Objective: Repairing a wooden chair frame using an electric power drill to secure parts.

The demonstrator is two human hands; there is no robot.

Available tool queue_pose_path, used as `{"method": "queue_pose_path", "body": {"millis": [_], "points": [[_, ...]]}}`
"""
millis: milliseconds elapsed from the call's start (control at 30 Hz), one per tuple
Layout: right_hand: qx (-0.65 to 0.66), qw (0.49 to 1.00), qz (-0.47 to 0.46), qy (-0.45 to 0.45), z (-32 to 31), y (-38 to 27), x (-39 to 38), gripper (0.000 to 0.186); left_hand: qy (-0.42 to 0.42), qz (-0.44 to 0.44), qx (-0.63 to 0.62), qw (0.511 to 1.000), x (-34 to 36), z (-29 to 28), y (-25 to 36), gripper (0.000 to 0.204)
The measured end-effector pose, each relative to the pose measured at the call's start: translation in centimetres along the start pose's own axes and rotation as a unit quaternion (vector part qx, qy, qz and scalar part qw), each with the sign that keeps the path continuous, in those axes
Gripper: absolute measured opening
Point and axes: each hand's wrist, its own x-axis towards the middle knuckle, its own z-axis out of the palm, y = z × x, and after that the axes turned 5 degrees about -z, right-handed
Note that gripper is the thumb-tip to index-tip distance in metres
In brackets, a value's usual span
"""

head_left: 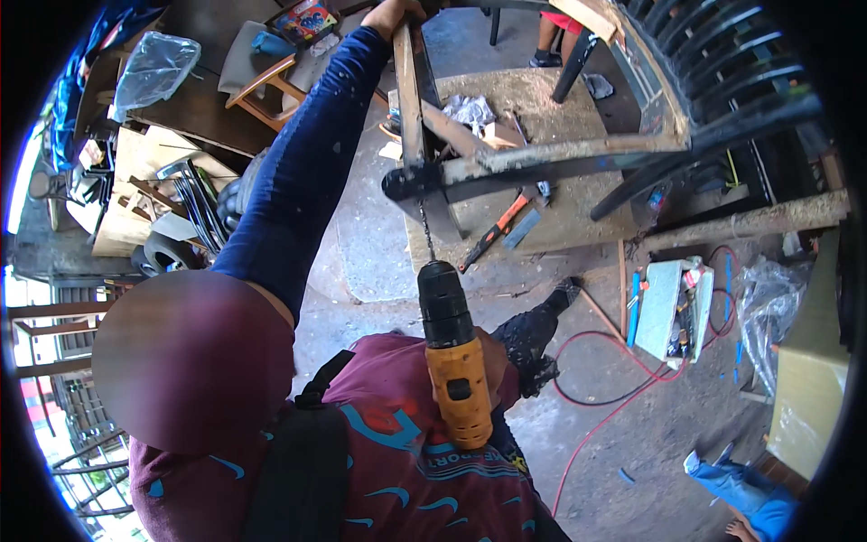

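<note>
My left hand [390, 16], at the top, grips a wooden rail of a black-painted chair frame [578, 149] with patches of bare wood. My right hand [488, 366], mostly hidden behind a yellow and black drill [456, 393], holds that drill. Its long bit points up at the frame's dark near corner [406, 185]; whether the tip touches it I cannot tell. Beneath the frame is a plywood board [542, 230] with a hammer [497, 230], a blue flat piece [521, 230] and crumpled white material [468, 110] on it.
A red hose [603, 406] loops beside a white container of tools [675, 307]. Another person's legs [555, 36] stand behind the frame; someone in blue [741, 497] is at lower right. Chairs, boards and tyres [167, 257] crowd the left. A cardboard box [804, 361] lies right.
</note>
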Motion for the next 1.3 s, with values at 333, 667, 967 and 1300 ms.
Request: {"method": "queue_pose_path", "body": {"millis": [333, 667, 967, 1300], "points": [[0.281, 0.937, 0.187, -0.088, 1.7, 3.8, -2.3, 0.032, -0.061, -0.303, -0.346, 0.886, -0.6, 0.0, 2.6, 0.029], [0.234, 0.967, -0.024, 0.101, -0.8, -1.7, -0.6, 0.041, -0.043, -0.326, -0.33, 0.885, -2.9, 0.4, 7.8, 0.028], [0.027, 0.975, -0.158, 0.153, 0.1, -3.5, 0.3, 0.042, -0.021, -0.299, -0.314, 0.901, -2.8, 0.8, 7.1, 0.029], [0.018, 0.974, -0.15, 0.17, 0.6, -3.7, 1.5, 0.033, 0.02, -0.251, -0.28, 0.926, -1.8, 1.8, 5.2, 0.028]]}}
